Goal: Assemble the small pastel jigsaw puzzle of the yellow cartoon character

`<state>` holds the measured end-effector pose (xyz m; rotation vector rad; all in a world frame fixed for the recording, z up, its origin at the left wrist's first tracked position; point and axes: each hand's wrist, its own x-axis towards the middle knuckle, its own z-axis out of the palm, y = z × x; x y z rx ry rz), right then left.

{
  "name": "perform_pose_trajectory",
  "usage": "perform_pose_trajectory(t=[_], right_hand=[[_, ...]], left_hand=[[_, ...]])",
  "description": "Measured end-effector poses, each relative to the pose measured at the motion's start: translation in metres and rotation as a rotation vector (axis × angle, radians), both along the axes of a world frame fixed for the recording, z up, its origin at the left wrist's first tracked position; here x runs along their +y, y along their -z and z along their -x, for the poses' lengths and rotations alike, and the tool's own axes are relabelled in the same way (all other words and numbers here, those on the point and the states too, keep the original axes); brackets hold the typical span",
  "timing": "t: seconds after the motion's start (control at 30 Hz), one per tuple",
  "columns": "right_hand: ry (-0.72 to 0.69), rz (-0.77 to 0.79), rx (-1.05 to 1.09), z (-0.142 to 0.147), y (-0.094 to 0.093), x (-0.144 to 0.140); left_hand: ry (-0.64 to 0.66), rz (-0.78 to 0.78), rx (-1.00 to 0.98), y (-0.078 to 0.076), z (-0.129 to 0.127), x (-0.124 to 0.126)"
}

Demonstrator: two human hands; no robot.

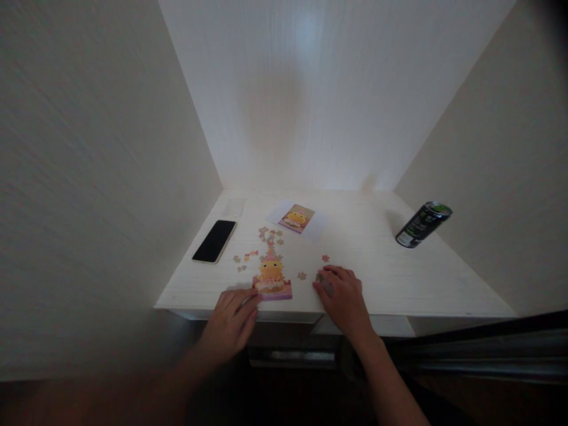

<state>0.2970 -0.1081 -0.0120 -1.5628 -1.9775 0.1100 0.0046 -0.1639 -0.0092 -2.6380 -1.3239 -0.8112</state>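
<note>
A partly assembled jigsaw puzzle (271, 278), showing a yellow figure with a pink hat, lies near the table's front edge. My left hand (234, 316) rests at its lower left corner, fingers stretched out and fingertips touching that edge. To the right of the puzzle, my right hand (345, 293) is bent over a small puzzle piece (319, 277), thumb and fingers closed around it; the fingers partly cover it. Between the puzzle and this hand lies a loose grey-beige piece (302, 276). A reddish piece (325, 258) sits just beyond the right fingertips.
More loose pieces (262, 232) lie behind and left of the puzzle. A reference picture card (297, 218) rests on white paper (317, 228) farther back. A smartphone (215, 241) lies at left; a dark drink can (419, 226) stands at right. Walls enclose the white table (377, 284).
</note>
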Motion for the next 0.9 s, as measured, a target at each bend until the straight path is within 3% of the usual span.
perform_pose_trajectory(t=[0.2, 0.43, 0.6, 0.73, 0.9], right_hand=[[-0.056, 0.047, 0.073, -0.003, 0.004, 0.005], [-0.059, 0.069, 0.173, -0.004, 0.005, 0.005], [-0.033, 0.091, 0.309, -0.018, 0.003, 0.021], [0.027, 0.091, 0.266, -0.023, 0.003, 0.045], [-0.009, 0.162, 0.251, -0.021, 0.001, 0.063]], left_hand=[[-0.057, 0.011, -0.066, -0.012, -0.02, -0.001], [-0.034, 0.186, 0.096, -0.023, -0.057, 0.006], [-0.051, 0.218, 0.166, -0.018, -0.061, 0.013], [-0.048, 0.205, 0.189, -0.014, -0.06, 0.013], [-0.037, 0.19, 0.164, -0.014, -0.059, 0.011]])
